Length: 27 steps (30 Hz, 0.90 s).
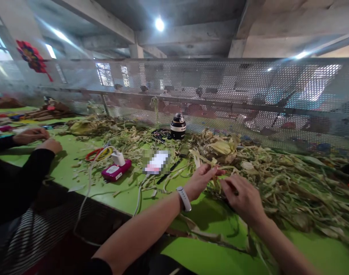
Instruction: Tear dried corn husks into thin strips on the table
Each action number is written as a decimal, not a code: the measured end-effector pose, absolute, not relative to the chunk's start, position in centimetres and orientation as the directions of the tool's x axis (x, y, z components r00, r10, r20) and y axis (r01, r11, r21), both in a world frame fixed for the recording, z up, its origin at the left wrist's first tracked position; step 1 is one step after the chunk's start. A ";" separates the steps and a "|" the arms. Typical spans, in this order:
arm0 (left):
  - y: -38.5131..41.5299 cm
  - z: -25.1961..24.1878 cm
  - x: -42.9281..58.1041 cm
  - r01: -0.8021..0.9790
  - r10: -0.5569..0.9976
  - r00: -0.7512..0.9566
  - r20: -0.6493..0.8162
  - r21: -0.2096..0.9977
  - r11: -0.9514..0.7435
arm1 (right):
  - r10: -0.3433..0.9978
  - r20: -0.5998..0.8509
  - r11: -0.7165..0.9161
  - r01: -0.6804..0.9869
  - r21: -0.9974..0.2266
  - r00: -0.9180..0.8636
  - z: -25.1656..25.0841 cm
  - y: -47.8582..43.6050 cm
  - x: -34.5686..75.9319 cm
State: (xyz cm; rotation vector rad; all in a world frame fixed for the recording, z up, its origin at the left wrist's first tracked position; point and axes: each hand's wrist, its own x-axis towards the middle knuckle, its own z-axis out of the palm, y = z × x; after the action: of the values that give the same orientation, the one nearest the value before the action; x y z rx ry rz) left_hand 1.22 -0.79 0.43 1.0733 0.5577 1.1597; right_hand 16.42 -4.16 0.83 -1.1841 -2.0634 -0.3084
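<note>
left hand (201,180): mine, with a white band on the wrist. Thumb and forefinger are pinched together on a pale dry husk strip (197,157).
right hand (244,198): its back faces the camera, with the fingers curled down into the husks just right of the left hand. I can't tell if they're clamped on anything.
strip position: mid green tabletop (203,256), at the near-left edge of the big heap of green-tan dried husks (291,183).
strip axis: it runs from the pinch up and away to the far left. The left hand is on it and the right hand is just beside it.
containers: one black-and-white lidded cylindrical canister (178,126), beyond the hands by the perforated metal screen (220,84). The lid is on, so the contents are hidden.
left of hands: pink power bank with a white plug (116,170), near but not touching.
co-worker: black sleeves (22,172) at the far left, hands close together at the tabletop edge, well apart from mine.
</note>
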 end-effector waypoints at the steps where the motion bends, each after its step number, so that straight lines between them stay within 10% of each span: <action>1: -0.9 0.4 1.3 -0.457 0.923 0.351 0.154 0.889 0.025 | 0.700 0.631 0.552 0.814 -0.181 -0.334 0.6 -4.2 16.0; 9: -0.9 0.2 1.6 -0.416 0.927 0.335 0.168 0.909 -0.015 | 0.871 0.421 0.482 0.606 -0.632 -0.254 0.1 -3.7 15.0; 27: -0.8 0.7 0.7 -0.353 0.933 0.359 0.016 0.928 0.120 | 0.861 0.160 0.374 0.388 -0.842 -0.483 0.7 -4.6 14.9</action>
State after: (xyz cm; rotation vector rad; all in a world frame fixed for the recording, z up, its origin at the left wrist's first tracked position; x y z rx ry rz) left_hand 0.67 -0.78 0.75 1.0448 0.7000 1.0610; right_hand 14.93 -4.62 0.73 -1.0727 -2.0372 1.0199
